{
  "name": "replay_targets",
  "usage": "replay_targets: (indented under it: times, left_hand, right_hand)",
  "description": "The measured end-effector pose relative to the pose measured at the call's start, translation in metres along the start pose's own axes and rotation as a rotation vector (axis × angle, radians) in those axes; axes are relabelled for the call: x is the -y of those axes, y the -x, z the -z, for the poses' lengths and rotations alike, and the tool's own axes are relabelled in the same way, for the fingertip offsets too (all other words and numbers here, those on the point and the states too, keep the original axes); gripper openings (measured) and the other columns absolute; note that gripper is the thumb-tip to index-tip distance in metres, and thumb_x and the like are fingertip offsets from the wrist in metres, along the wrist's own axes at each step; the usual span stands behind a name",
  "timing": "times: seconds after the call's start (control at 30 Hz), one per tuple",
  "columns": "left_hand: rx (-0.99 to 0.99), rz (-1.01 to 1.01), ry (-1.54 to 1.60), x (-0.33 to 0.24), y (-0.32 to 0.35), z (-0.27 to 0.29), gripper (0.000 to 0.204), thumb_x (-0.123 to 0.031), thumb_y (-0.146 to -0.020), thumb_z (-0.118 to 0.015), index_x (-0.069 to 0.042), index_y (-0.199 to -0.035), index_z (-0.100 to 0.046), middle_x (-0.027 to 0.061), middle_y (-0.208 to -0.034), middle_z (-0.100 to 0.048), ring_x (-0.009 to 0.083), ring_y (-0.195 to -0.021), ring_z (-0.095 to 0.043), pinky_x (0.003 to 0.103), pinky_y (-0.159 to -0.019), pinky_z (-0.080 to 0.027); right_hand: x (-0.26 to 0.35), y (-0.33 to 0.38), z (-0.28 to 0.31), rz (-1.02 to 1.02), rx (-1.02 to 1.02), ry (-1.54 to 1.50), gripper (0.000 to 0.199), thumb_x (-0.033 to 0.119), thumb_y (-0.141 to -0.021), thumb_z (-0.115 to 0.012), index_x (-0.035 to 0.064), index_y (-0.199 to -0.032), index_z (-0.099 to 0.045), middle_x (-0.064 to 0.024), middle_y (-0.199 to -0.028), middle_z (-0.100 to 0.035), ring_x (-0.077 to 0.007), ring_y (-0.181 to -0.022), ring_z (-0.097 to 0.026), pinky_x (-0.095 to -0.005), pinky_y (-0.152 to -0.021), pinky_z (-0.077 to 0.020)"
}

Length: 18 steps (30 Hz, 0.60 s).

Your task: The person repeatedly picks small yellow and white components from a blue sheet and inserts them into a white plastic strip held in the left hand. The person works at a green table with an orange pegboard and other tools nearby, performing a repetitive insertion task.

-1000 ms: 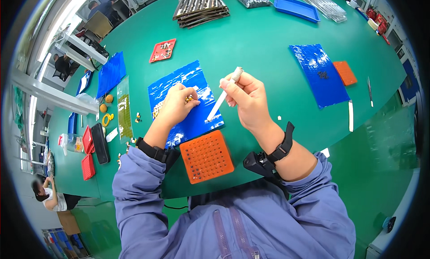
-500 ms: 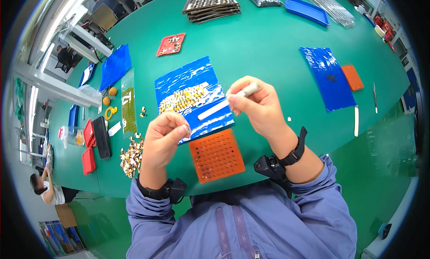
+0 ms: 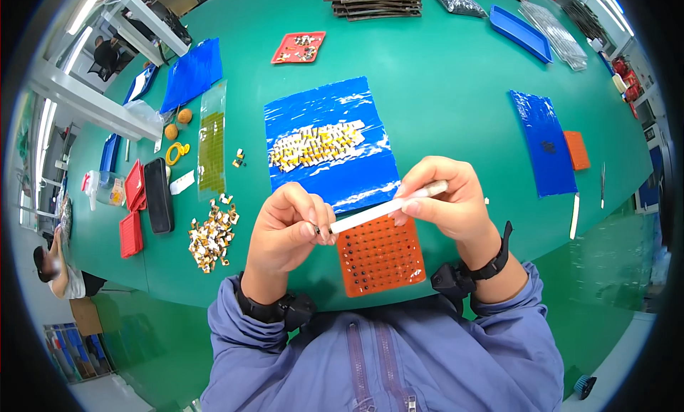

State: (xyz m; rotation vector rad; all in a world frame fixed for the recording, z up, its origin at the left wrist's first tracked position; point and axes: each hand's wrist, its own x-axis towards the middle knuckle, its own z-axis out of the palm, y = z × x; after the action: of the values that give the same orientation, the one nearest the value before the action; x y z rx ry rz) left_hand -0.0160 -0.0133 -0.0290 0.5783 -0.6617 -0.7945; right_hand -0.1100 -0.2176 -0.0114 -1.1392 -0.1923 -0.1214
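My right hand (image 3: 452, 202) is closed round the pale wrapped end of a flat white stick (image 3: 363, 216). The stick's other end points down-left and meets the fingers of my left hand (image 3: 288, 227). There, my left thumb and fingers pinch a tiny dark part (image 3: 318, 230), too small to name. Both hands are raised over the near edge of a blue sheet (image 3: 320, 102) and an orange perforated plate (image 3: 402, 276). Small black pieces sit in some of the plate's holes. Rows of small white-and-yellow parts (image 3: 313, 145) lie on the blue sheet.
Left of my left hand is a loose heap of white-and-brown parts (image 3: 212, 237). Beyond it lie a black case (image 3: 158, 198) and red trays (image 3: 131, 234). A red tray (image 3: 299, 48) holds small parts farther back. At right, tweezers (image 3: 603, 185) lie beside another orange plate (image 3: 577, 150).
Both hands have drawn nearer to me and closer together. The white stick's free end, formerly over the blue sheet, now meets my left fingertips. The whole view has shifted.
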Motion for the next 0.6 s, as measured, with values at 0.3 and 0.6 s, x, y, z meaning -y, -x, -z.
replay_targets:
  times: [0.3, 0.6]
  left_hand:
    - [0.023, 0.019, -0.099, 0.0007, 0.0001, -0.0033, 0.013, -0.008, -0.081, -0.057, -0.006, -0.080, -0.044, 0.0070, -0.069, -0.050, 0.0163, -0.065, -0.050, 0.028, -0.058, -0.044]
    - [0.008, -0.003, -0.238, 0.0006, 0.0002, -0.0023, 0.015, -0.011, -0.082, -0.057, -0.007, -0.078, -0.043, 0.0055, -0.067, -0.048, 0.0166, -0.062, -0.047, 0.029, -0.055, -0.043]
  right_hand:
    - [-0.0040, -0.0017, -0.0008, 0.021, 0.034, 0.042, 0.012, -0.002, -0.078, -0.059, -0.0038, -0.089, -0.055, -0.0094, -0.079, -0.061, -0.0131, -0.072, -0.060, -0.0232, -0.066, -0.0483]
    - [0.0014, -0.0022, 0.0016, 0.036, 0.023, 0.360, 0.010, 0.003, -0.079, -0.060, -0.0016, -0.087, -0.058, -0.0051, -0.072, -0.059, -0.0089, -0.064, -0.056, -0.0199, -0.059, -0.0433]
